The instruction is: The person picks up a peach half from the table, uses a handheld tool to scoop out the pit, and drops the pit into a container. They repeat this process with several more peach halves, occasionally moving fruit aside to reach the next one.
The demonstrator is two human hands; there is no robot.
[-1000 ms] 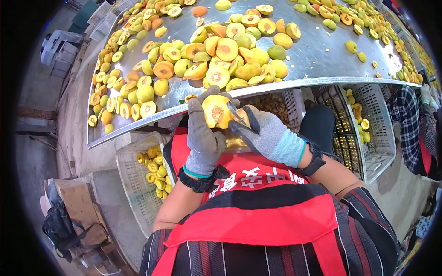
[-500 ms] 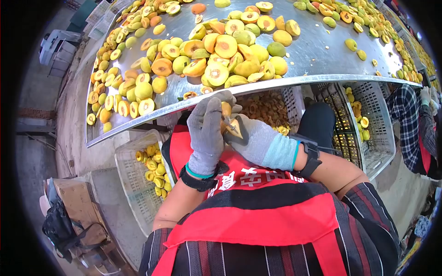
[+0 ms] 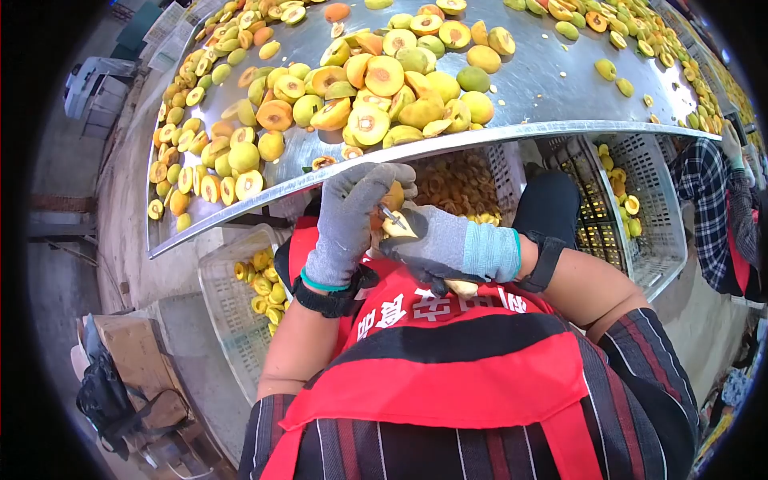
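Note:
Both of my hands wear grey work gloves and meet just below the table's near edge. My left hand [image 3: 349, 216] is closed around a yellow-orange peach half [image 3: 393, 197], mostly covered by the fingers. My right hand [image 3: 440, 246] grips a pitting knife with a pale wooden handle [image 3: 399, 225]; the handle's butt sticks out below the palm. Its thin metal tip points at the peach half and seems to touch it. Beyond the hands, a heap of cut peaches [image 3: 384, 76] lies on the metal table [image 3: 544, 96].
Under the table, a white crate [image 3: 228, 300] at left holds hollowed peach halves [image 3: 264, 284]. Brownish scraps [image 3: 456, 188] sit below the table's middle. Another crate [image 3: 660, 216] stands at right, near a co-worker in a checked sleeve [image 3: 701, 216]. A cardboard box [image 3: 136, 360] is at lower left.
My right hand has turned at the wrist, bringing the handle's butt into view. The left hand has shifted slightly left, still around the peach half.

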